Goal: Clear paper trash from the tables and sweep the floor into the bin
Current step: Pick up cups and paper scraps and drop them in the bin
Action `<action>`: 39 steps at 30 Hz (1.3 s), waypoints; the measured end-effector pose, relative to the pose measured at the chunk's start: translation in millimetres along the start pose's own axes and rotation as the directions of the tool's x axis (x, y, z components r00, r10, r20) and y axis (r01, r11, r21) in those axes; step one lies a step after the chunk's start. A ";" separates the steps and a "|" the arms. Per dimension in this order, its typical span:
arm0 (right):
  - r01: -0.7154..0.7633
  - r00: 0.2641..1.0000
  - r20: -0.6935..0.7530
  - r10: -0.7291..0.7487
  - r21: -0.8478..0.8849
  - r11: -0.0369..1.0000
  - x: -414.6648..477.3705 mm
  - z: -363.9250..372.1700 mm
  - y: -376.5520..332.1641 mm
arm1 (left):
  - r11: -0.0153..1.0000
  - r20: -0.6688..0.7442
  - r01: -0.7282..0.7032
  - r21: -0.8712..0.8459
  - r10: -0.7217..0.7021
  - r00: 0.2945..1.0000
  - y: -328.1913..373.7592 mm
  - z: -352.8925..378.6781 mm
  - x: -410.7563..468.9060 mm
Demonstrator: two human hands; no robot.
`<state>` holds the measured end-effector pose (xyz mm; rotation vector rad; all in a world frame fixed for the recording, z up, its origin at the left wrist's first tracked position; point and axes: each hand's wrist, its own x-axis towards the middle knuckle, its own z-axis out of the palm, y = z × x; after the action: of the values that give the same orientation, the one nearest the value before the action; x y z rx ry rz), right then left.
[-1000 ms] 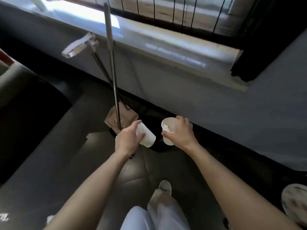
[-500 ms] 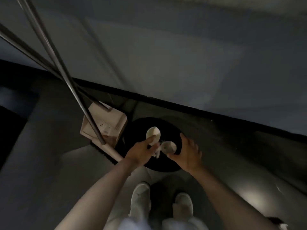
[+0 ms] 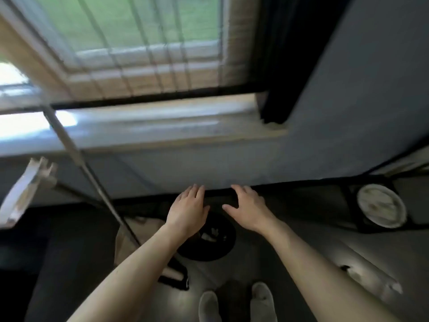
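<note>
Head view: worn on the person's head, the only camera (nothing shared).
Facing: forward and down, toward window [image 3: 130,43] and wall.
Nearness: close above hands; floor [image 3: 290,247] and bin [image 3: 209,249] below.

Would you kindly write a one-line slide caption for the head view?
Both empty hands, left and right, hover over the black bin below the window sill.
</note>
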<state>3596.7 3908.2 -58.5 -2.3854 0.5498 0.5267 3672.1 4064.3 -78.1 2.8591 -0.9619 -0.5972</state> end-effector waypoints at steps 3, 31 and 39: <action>-0.048 0.993 -0.101 0.053 0.049 0.998 -63.3 -86.8 12.6 | 0.976 -0.046 -0.209 0.066 0.212 0.976 70.2 -77.6 -2.0; -0.635 -0.187 -0.361 0.914 0.754 0.167 -893.3 -225.0 606.2 | -0.100 0.139 -0.992 0.082 0.986 -0.088 1080.6 0.7 -358.8; -0.542 -0.281 -0.240 0.929 0.839 0.053 -991.7 -276.5 806.1 | -0.165 0.152 -0.986 0.026 0.975 -0.160 1339.8 76.9 -384.1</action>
<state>2429.1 3400.7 239.7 -1.1476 2.5882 -0.4114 2601.5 3222.1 226.9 1.0558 -2.7353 -0.3424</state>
